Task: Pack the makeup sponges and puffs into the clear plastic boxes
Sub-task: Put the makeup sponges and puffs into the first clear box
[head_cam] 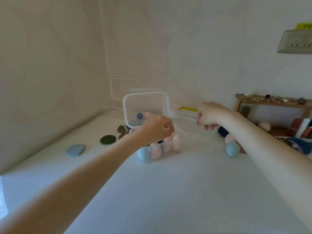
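Head view: box [162, 146] roughly half full (lid up); puffs [108, 139] still loose. Left hand [156, 130] curled over it, grip unclear; right hand [209, 115] fisted.

white bed surface [168, 191]. centre: clear box [162, 147] with pink and blue sponges inside, lid up. left of it: grey-blue flat puff [75, 150], dark green round puff [107, 139], brown puffs [122, 129] further back. right: loose blue sponge [232, 149], pink one [230, 138], navy one [222, 131]. far edge: more clear boxes [184, 114].
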A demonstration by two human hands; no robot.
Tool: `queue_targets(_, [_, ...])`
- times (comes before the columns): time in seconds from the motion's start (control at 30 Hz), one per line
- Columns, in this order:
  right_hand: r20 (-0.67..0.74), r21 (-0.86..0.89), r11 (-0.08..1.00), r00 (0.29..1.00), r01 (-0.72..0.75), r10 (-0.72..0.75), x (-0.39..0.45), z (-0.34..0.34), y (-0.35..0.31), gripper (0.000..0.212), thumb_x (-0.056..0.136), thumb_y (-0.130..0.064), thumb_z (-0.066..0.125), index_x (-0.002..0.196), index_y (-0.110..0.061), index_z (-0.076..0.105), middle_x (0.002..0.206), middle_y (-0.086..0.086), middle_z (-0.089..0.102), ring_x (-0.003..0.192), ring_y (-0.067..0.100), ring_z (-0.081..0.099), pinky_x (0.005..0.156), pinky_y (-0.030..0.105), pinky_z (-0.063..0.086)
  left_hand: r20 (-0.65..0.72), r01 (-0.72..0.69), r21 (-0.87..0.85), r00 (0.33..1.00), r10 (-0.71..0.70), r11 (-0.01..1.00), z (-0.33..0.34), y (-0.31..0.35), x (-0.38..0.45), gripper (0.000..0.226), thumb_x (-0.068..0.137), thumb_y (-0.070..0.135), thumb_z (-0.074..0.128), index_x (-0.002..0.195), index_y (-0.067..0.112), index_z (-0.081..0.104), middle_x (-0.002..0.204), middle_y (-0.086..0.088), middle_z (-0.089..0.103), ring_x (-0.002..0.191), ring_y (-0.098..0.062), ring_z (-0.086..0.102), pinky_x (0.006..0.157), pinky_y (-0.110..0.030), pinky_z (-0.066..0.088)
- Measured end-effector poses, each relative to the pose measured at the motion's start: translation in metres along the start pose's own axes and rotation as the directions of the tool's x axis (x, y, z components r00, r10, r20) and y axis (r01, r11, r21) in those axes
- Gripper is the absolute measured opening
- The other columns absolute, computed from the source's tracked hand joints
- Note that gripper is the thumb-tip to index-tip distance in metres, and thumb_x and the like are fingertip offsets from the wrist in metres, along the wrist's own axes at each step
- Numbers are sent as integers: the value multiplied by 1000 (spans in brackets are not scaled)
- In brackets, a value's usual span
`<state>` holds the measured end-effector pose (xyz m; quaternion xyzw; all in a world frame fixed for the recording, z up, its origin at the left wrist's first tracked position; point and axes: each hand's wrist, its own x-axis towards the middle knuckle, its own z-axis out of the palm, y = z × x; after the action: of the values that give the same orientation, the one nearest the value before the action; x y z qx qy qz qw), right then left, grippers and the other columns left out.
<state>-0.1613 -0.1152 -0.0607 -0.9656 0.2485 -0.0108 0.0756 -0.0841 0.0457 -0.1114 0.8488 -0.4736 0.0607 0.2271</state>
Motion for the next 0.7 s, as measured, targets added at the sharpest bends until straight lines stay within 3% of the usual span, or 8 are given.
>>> queue_targets(0.07, [-50, -212, 963, 986, -166, 159, -11, 9, 28, 20, 90, -15, 51, 106, -8, 60, 85, 6, 63, 79, 23, 62, 65, 24, 44, -2, 3, -41, 1000, -3, 999, 8, 10, 4, 20, 87, 13, 52, 97, 14, 70, 99, 1, 68, 86, -11, 57, 75, -14, 44])
queue_targets(0.13, [-12, -276, 924, 962, -266, 274, -20, 27, 51, 30, 89, -19, 53, 117, -9, 56, 97, 8, 53, 97, 26, 58, 75, 29, 44, 8, -3, -47, 1000, 3, 999, 15, 16, 5, 22, 87, 11, 51, 97, 14, 71, 88, 4, 62, 73, -4, 52, 65, -7, 41])
queue_targets(0.33, [-108, -217, 945, 968, -243, 225, -29, 53, 69, 38, 89, -4, 50, 127, -10, 49, 126, 11, 55, 117, 30, 55, 79, 33, 43, -35, 59, -17, 998, -60, 998, 18, 11, 4, 26, 87, 7, 48, 95, 15, 71, 88, 6, 63, 69, -4, 50, 56, -4, 35])
queue_targets(0.4, [-148, -100, 975, 972, -196, 180, -24, 44, 58, 39, 88, -9, 52, 126, -10, 46, 125, 13, 54, 114, 31, 54, 75, 33, 41, -27, 141, -84, 989, -143, 987, 13, 4, 5, 22, 88, 8, 52, 93, 17, 71, 88, 4, 60, 83, -13, 55, 64, -9, 38])
queue_targets(0.47, [-146, 129, 989, 985, -77, 96, -15, 31, 40, 38, 84, -13, 60, 118, -9, 44, 112, 13, 55, 90, 29, 57, 64, 30, 42, 1, 206, -124, 978, -208, 971, 7, -5, 6, 18, 88, 13, 55, 86, 21, 71, 95, 0, 59, 84, -16, 56, 71, -19, 43])
queue_targets(0.53, [-135, 447, 891, 991, 78, -19, -12, 24, 17, 38, 81, -8, 63, 111, -10, 41, 102, 10, 51, 70, 24, 56, 58, 30, 49, 76, 233, -92, 971, -227, 968, 3, -9, 3, 17, 90, 16, 55, 93, 17, 72, 102, 1, 55, 82, -9, 54, 78, -19, 39])
queue_targets(0.63, [-79, 711, 674, 975, 201, -207, -14, 23, -13, 45, 81, 5, 58, 119, -14, 44, 98, 9, 51, 72, 22, 59, 78, 36, 58, 158, 212, -27, 966, -206, 977, 4, -13, -3, 23, 92, 16, 50, 100, 18, 71, 94, 10, 59, 88, -10, 55, 68, -7, 39])
queue_targets(0.7, [-22, 733, 638, 945, 236, -325, -11, 31, -23, 42, 80, 9, 57, 113, -17, 54, 93, 6, 52, 74, 19, 60, 84, 35, 57, 177, 217, 37, 959, -221, 975, 4, -13, -5, 25, 94, 19, 47, 104, 21, 69, 89, 10, 56, 84, -10, 50, 63, -9, 37])
